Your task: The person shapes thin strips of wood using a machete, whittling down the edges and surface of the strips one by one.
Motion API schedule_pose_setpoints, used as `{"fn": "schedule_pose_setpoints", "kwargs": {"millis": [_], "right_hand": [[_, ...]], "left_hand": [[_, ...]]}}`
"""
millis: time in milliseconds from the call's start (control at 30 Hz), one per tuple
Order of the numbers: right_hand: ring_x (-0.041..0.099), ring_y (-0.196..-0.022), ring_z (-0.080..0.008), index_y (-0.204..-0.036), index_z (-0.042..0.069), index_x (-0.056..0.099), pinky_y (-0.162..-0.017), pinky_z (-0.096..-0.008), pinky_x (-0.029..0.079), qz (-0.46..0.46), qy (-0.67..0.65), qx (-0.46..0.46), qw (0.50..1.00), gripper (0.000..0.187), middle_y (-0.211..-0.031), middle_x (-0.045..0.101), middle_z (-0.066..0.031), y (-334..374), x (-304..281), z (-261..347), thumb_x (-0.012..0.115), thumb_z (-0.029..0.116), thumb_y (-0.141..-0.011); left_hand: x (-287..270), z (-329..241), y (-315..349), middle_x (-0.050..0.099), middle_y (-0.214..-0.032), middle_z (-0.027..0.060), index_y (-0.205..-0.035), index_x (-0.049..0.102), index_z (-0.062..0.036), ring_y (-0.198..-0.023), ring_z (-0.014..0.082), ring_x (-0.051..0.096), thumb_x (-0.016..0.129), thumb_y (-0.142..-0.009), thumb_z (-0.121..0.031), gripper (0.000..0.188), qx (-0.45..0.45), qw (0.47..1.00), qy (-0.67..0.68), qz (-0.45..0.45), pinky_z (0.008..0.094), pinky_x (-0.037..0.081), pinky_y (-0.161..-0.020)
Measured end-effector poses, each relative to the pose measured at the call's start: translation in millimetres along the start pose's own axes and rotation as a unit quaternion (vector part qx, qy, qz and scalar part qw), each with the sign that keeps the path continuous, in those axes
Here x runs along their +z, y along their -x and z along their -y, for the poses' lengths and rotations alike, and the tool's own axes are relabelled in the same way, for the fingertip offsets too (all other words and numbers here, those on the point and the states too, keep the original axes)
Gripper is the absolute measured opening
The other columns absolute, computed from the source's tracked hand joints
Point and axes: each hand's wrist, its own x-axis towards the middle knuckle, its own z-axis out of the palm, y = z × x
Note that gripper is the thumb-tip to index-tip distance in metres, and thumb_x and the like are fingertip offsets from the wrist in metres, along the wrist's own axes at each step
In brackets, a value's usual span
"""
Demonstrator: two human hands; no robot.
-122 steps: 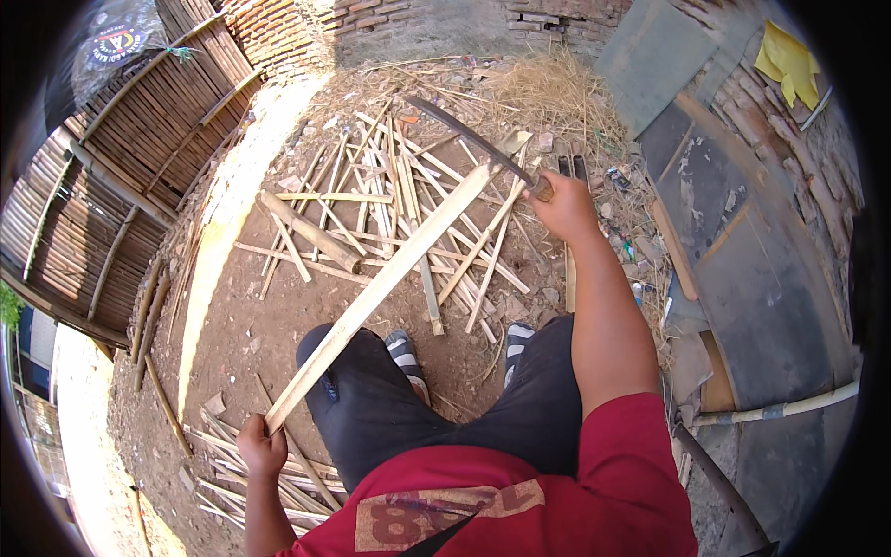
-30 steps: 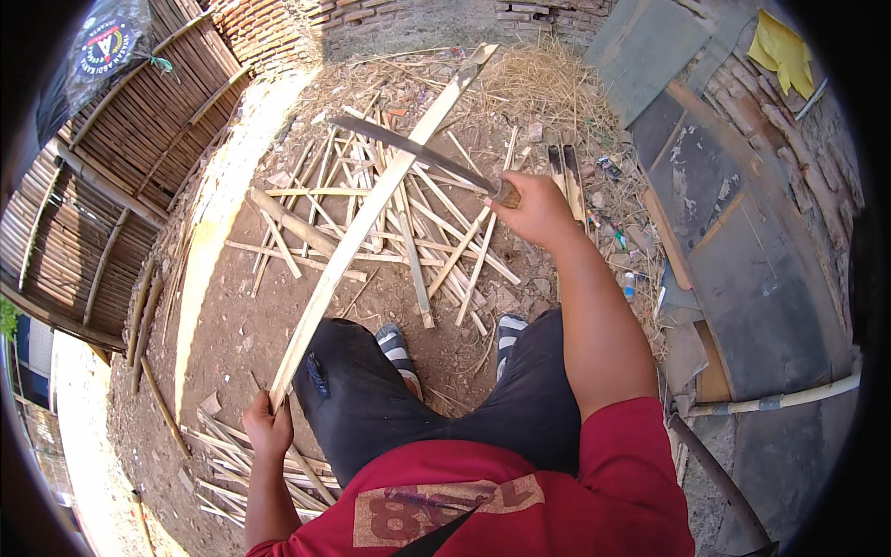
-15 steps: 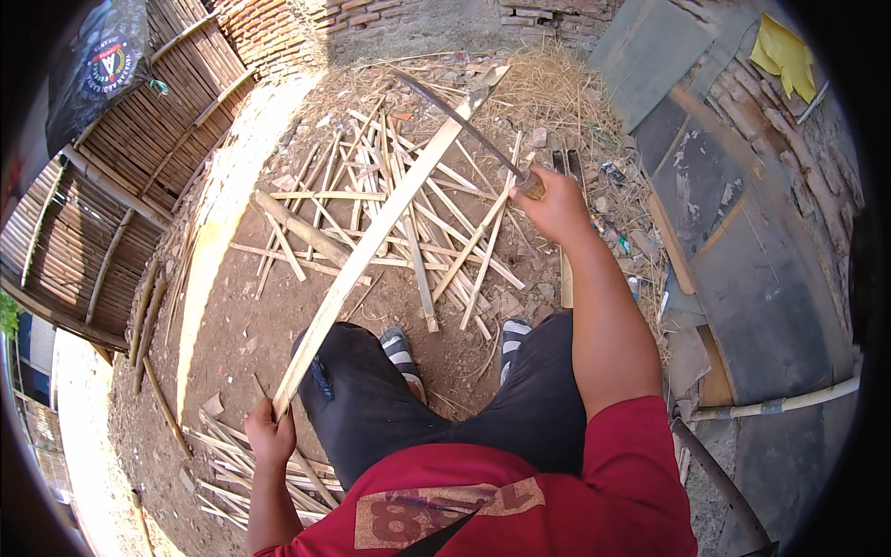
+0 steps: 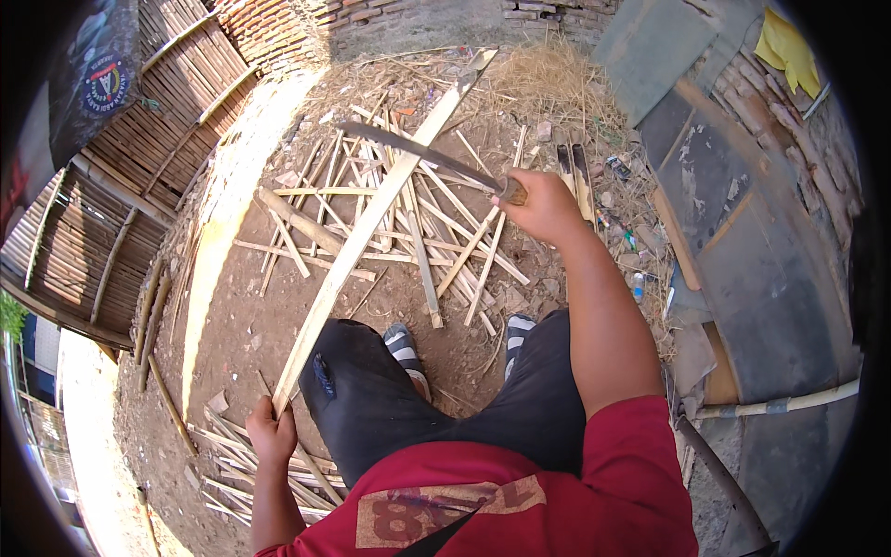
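My left hand point(image 4: 272, 432) is closed around the near end of a long, pale split-bamboo strip point(image 4: 357, 243), which slants up past my left knee to the far right. In my right hand point(image 4: 538, 206) is the wooden handle of a machete point(image 4: 418, 148). Its dark blade points to the left and crosses the strip in its upper half; whether the edge touches the strip I cannot tell. Beneath both, on the dirt, lies a loose pile of bamboo strips point(image 4: 427, 269). A thicker round stick point(image 4: 299, 223) rests at the pile's left side.
More strips point(image 4: 278, 478) lie on the ground by my left forearm. Dark boards point(image 4: 770, 278) with a pale pole point(image 4: 780, 401) cover the right side. A bamboo-slat wall point(image 4: 176, 102) stands at the left, a brick wall point(image 4: 390, 17) at the back. Dry straw point(image 4: 557, 84) lies beyond the pile.
The machete has come nearer and its blade has swung to lie flatter, crossing the strip lower down. My left hand keeps its hold at the strip's near end.
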Motion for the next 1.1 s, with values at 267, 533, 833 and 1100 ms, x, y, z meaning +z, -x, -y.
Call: {"fn": "schedule_pose_setpoints", "kwargs": {"millis": [267, 533, 833, 1100], "right_hand": [[0.071, -0.100, -0.0388, -0.126, 0.004, 0.069, -0.087, -0.0443, 0.056, -0.048, -0.017, 0.025, 0.998, 0.051, -0.108, 0.074, -0.0219, 5.8, -8.9, -2.6, 0.079, 0.033, -0.085], [0.069, -0.087, -0.0374, -0.101, 0.012, 0.072, -0.076, -0.0468, 0.055, 0.056, 0.044, -0.176, 0.982, 0.027, -0.092, 0.073, -0.0133, 11.5, 12.3, 34.1, 0.075, 0.017, -0.076], [0.071, -0.107, -0.0368, -0.131, 0.002, 0.066, -0.093, -0.0444, 0.055, -0.036, 0.005, 0.055, 0.998, 0.057, -0.112, 0.073, -0.0242, 2.9, -9.3, -13.0, 0.078, 0.035, -0.087], [0.068, -0.091, -0.0408, -0.107, 0.013, 0.072, -0.079, -0.0483, 0.055, 0.073, 0.048, -0.198, 0.976, 0.033, -0.092, 0.071, -0.0172, 11.8, 17.1, 35.3, 0.080, 0.025, -0.077]], "left_hand": [[15.0, 2.4, -3.4, 0.049, -0.059, 0.0202, -0.071, 0.047, 0.0003, -0.050, 0.0307, 0.049, 0.067, -0.085, -0.012, 0.028, 0.001, 1.000, 0.004, 0.005, 0.0409, 0.041, -0.052], [8.2, -7.1, -5.9, 0.048, -0.057, 0.0195, -0.070, 0.046, 0.0000, -0.050, 0.0294, 0.045, 0.068, -0.085, -0.012, 0.029, -0.008, 1.000, 0.000, -0.010, 0.0406, 0.040, -0.052], [10.5, -3.4, -3.3, 0.050, -0.058, 0.0214, -0.069, 0.046, -0.0005, -0.049, 0.0374, 0.051, 0.068, -0.084, -0.012, 0.029, 0.027, 0.999, -0.034, -0.027, 0.0434, 0.040, -0.050], [13.4, -8.7, -8.9, 0.047, -0.057, 0.0203, -0.069, 0.045, -0.0007, -0.047, 0.0355, 0.046, 0.066, -0.083, -0.010, 0.028, 0.001, 1.000, -0.009, -0.010, 0.0434, 0.038, -0.049]]}}
